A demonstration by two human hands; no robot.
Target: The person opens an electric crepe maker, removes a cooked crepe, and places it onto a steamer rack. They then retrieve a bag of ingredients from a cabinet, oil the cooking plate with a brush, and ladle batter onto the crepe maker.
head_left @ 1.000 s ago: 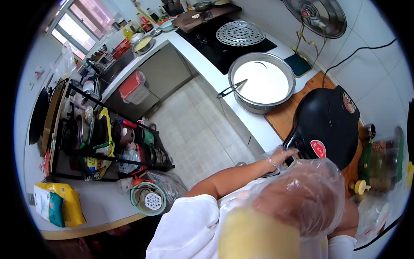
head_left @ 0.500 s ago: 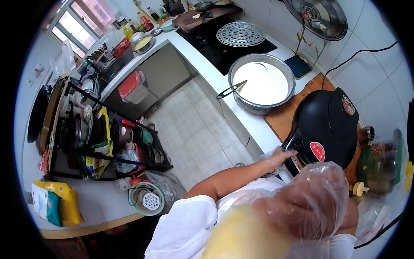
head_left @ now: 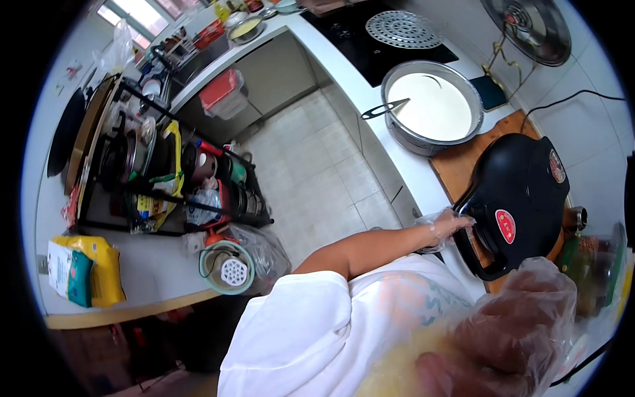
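My left hand (head_left: 453, 225), in a clear plastic glove, has its fingers closed on the handle side of a black lidded appliance (head_left: 522, 192) with red round stickers. The appliance rests on a wooden board (head_left: 456, 165), its lid down. Close to the camera at the lower right is my right hand (head_left: 509, 331), also in clear plastic. Its fingers are bent around a soft-looking pale yellow piece (head_left: 403, 364), blurred and cut off by the frame's bottom edge. A metal pot (head_left: 433, 142) of white liquid stands beyond the appliance, a dark-handled utensil (head_left: 383, 109) in it.
Behind the pot is a black cooktop (head_left: 357, 46) with a perforated metal plate (head_left: 403, 30). A lid (head_left: 536, 33) stands on a rack at the wall. Jars (head_left: 589, 264) sit right of the appliance. On the left are a loaded black shelf (head_left: 165, 192) and a green bin (head_left: 228, 284).
The view has shifted, and more of the appliance's front handle shows. My right hand and the yellow piece have moved lower and to the right in view. My left hand stays at the appliance.
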